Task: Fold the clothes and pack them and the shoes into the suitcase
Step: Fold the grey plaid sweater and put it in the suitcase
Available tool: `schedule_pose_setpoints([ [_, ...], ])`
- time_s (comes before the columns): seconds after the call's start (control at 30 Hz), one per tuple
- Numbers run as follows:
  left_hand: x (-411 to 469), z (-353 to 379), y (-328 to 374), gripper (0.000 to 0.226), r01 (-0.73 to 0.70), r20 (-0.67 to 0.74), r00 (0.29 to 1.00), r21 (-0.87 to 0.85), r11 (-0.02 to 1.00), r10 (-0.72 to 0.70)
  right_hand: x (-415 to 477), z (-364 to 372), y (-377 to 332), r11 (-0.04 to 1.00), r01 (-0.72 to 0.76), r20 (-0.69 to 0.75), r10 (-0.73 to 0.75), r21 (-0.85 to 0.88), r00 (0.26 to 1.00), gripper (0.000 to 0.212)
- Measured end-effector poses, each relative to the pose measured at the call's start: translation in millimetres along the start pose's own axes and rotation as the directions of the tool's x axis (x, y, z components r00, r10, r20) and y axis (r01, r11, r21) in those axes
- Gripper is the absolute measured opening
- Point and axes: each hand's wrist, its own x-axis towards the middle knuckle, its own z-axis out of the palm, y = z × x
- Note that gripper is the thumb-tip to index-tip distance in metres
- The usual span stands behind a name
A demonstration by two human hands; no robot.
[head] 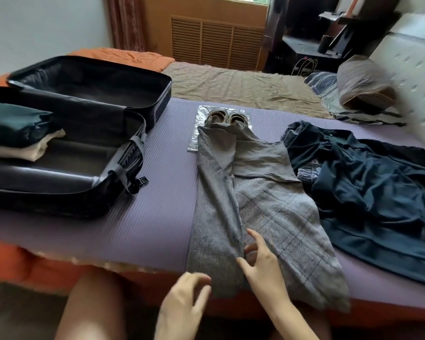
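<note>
Bedroom, bed covered by a purple ribbed mat (157, 204). Black hard-shell suitcase (59, 204) lies open on the mat's left side. Its near half holds a folded dark green garment (15, 126) stacked on a folded cream one (22, 149), so two pieces are packed.

Left to do:
- Grey checked woven garment (268, 204), spread mid-mat with one long side folded in, fold not finished.
- Crumpled pile of dark navy clothes (366, 187) just right of it, looks untouched.
- Pair of dark shoes with tan insides (225, 117) on a clear plastic bag (193, 141), at the grey piece's far end, cloth overlapping them.

I'd call it under half done.

Right hand (263, 261) rests on the grey garment at the folded edge near the hem, fingers spread and relaxed, no firm grip visible. Left hand (184, 298) hovers just beside the hem, fingers loosely curled, holding nothing, slightly blurred.
</note>
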Motion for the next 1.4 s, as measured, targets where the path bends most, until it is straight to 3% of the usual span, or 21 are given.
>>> schedule_pose_setpoints([
  [0.07,1.6,-8.2,-10.6,0.017,0.039,-0.174,0.984,-0.015,0.999,-0.041,-10.4,2.5,4.8,0.999,-0.033,-0.009,0.033,0.043,0.999,0.067],
  [0.13,8.2,-13.0,-13.5,0.036,0.065,-0.239,0.968,-0.04,0.997,-0.072,-19.1,7.7,7.4,0.997,-0.056,-0.025,0.057,0.049,0.998,0.068],
  [0.4,33.0,-10.5,-4.1,0.039,0.195,-0.173,0.959,-0.163,0.967,-0.223,-33.4,14.3,4.6,0.999,-0.025,-0.146,0.019,-0.037,0.989,0.059],
  [0.5,36.1,-8.6,1.0,0.041,0.167,-0.182,0.965,-0.131,0.977,-0.19,-34.6,15.8,4.4,0.998,-0.039,-0.178,0.027,-0.059,0.984,0.057],
  [0.87,18.4,-14.3,-5.0,0.048,0.117,-0.197,0.965,-0.26,0.959,-0.171,-39.6,12.8,9.9,1.0,0.005,-0.188,-0.002,0.019,0.982,0.052],
  [1.03,8.1,-6.8,-16.8,0.046,0.041,-0.231,0.972,-0.036,0.999,-0.048,-42.9,18.2,18.1,0.989,-0.038,-0.132,0.018,-0.146,0.991,0.055],
  [1.2,21.1,-11.9,-15.4,0.037,-0.145,-0.312,0.922,0.272,0.951,0.23,-30.7,25.4,25.9,0.918,0.164,-0.222,-0.256,-0.361,0.941,0.044],
  [1.33,43.9,-4.0,-17.7,0.032,-0.312,-0.104,0.917,0.417,0.854,0.386,-16.5,29.0,26.3,0.883,0.198,-0.158,-0.288,-0.426,0.944,0.033],
  [1.4,51.5,-2.3,-19.1,0.031,-0.32,-0.035,0.929,0.427,0.846,0.369,-10.9,26.5,24.7,0.897,0.186,-0.141,-0.261,-0.401,0.955,0.026],
])
